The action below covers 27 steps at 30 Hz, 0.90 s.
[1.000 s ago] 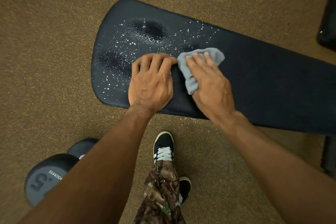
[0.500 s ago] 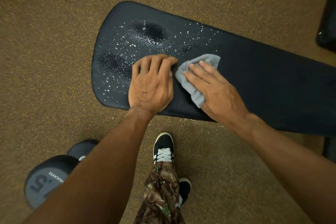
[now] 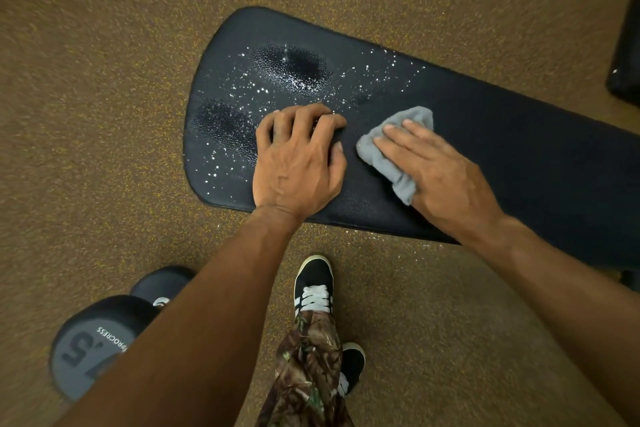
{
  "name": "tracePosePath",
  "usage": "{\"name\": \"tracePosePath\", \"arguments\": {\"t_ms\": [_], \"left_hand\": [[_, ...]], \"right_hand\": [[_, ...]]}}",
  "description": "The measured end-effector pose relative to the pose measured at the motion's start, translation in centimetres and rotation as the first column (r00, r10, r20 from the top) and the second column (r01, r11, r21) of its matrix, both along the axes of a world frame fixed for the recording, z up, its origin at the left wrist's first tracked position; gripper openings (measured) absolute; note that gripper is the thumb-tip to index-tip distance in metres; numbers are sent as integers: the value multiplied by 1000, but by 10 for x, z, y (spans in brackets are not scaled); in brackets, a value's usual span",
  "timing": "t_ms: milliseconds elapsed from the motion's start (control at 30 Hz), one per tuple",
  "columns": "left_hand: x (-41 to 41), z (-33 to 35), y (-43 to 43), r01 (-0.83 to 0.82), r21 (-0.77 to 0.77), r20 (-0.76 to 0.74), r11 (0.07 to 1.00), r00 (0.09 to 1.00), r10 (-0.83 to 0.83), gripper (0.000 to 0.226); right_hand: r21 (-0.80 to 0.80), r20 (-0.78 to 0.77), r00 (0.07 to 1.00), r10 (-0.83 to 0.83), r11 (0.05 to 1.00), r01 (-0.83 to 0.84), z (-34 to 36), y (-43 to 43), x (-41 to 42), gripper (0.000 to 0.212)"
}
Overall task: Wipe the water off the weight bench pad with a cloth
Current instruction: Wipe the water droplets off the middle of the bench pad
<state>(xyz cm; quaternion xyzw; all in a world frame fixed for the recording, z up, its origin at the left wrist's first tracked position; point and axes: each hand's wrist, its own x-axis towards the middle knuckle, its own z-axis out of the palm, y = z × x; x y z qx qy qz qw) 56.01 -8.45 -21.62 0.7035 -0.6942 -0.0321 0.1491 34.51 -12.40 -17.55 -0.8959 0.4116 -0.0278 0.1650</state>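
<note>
The black weight bench pad point(image 3: 502, 156) lies across the view, its rounded end at the left. Water droplets point(image 3: 263, 87) and two wet patches cover that end. My left hand point(image 3: 298, 159) rests on the pad beside the droplets, fingers bent and holding nothing. To its right, my right hand point(image 3: 440, 170) presses a grey cloth point(image 3: 388, 149) flat against the pad with straight fingers. The cloth bunches out from under the palm toward the pad's near edge. A narrow strip of bare pad separates the two hands.
A dark dumbbell point(image 3: 93, 343) marked with a number lies on the brown speckled floor point(image 3: 104, 114) at the lower left. My shoe point(image 3: 313, 284) and camouflage trouser leg stand just below the pad's near edge. Dark equipment point(image 3: 627, 45) sits at the right edge.
My right hand has slid the cloth to the right along the pad, away from my left hand, opening a gap between them. My left hand has stayed in place.
</note>
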Motion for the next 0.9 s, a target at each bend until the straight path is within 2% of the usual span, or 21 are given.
{"name": "tracePosePath", "arguments": {"t_ms": [133, 267, 333, 500, 633, 767, 900], "left_hand": [[1, 2, -3, 3, 20, -33, 1000, 999, -2, 28], [9, 8, -22, 29, -13, -35, 1000, 999, -29, 22], [14, 10, -39, 5, -49, -47, 999, 999, -8, 20], [23, 7, -65, 22, -67, -51, 998, 998, -25, 21], [23, 1, -63, 29, -50, 5, 998, 1000, -29, 23], [21, 1, -64, 24, -44, 1, 999, 1000, -24, 21], [22, 1, -65, 19, -43, 3, 999, 1000, -18, 22]], "right_hand": [[10, 36, 979, -200, 980, 200, -3, -30, 6, 53], [-1, 107, 961, -254, 967, 255, -10, -41, 38, 48], [-23, 103, 969, -225, 973, 229, -13, -25, 42, 46], [-37, 8, 999, -43, 998, 43, -5, -4, 2, 45], [9, 94, 984, -150, 989, 150, 5, -25, 0, 40], [-68, 125, 950, -288, 952, 298, 5, -48, 26, 44], [-66, -35, 991, -131, 990, 128, -12, -29, 39, 53]]}}
